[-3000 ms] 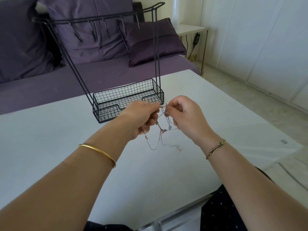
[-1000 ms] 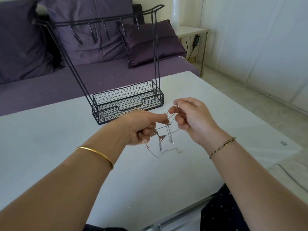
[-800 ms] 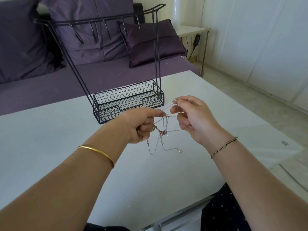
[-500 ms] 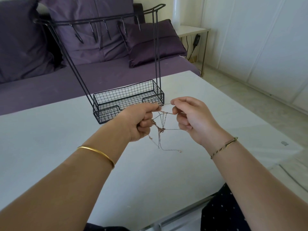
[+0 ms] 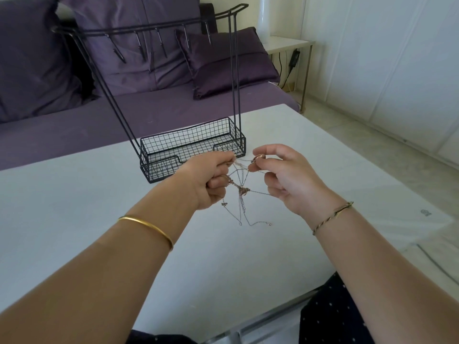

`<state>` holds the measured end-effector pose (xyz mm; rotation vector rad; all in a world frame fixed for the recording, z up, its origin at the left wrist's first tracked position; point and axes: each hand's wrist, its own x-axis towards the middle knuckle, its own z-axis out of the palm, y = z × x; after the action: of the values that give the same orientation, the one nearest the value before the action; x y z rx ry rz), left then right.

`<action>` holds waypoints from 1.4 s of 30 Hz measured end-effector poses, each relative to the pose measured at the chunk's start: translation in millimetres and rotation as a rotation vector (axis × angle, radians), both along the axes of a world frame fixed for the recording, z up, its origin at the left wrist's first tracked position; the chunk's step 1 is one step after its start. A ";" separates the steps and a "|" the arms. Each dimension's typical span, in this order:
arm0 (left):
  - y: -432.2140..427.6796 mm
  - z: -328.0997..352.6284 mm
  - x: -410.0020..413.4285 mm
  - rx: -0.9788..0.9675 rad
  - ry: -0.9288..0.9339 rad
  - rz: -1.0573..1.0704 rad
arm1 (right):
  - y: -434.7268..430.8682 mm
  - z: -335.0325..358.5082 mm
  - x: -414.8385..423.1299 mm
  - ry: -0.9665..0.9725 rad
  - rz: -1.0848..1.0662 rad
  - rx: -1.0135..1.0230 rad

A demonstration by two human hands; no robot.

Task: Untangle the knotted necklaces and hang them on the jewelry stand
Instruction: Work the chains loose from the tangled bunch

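Observation:
Thin silver and rose-gold necklaces (image 5: 242,192) hang in a tangle between my two hands, just above the white table (image 5: 74,207). My left hand (image 5: 211,180) pinches chain strands at its fingertips, and more chain runs under its curled fingers. My right hand (image 5: 285,177) pinches a strand between thumb and forefinger, and another strand runs to its lower fingers. A knot sits at the middle of the tangle, with loose ends trailing down onto the table. The black wire jewelry stand (image 5: 191,147) stands just behind my hands, its hooks bare.
A purple sofa (image 5: 173,105) with cushions runs along the far side of the table. A small white side table (image 5: 288,43) with a dangling cable stands at the back right. The table's right edge drops to a tiled floor (image 5: 372,150).
My hands have moved slightly apart and stretched the strands wider. The knot stays between them, and the loose ends still trail on the table.

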<state>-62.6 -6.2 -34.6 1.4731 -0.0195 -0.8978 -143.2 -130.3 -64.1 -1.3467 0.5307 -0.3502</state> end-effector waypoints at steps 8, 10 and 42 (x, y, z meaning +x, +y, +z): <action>6.4 6.5 0.6 -0.068 0.086 0.043 | 0.4 -0.3 3.1 0.115 0.116 -0.061; 8.8 5.8 2.0 -0.042 0.072 0.027 | 1.2 -2.4 1.4 0.156 0.159 -0.207; 106.5 -34.4 43.6 0.775 -0.370 -0.408 | -0.3 -35.9 49.8 0.583 0.246 0.059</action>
<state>-19.0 100.3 -69.0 2.4088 -0.2799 -0.9954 -93.4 -130.6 -100.0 -1.4344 0.8364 0.2711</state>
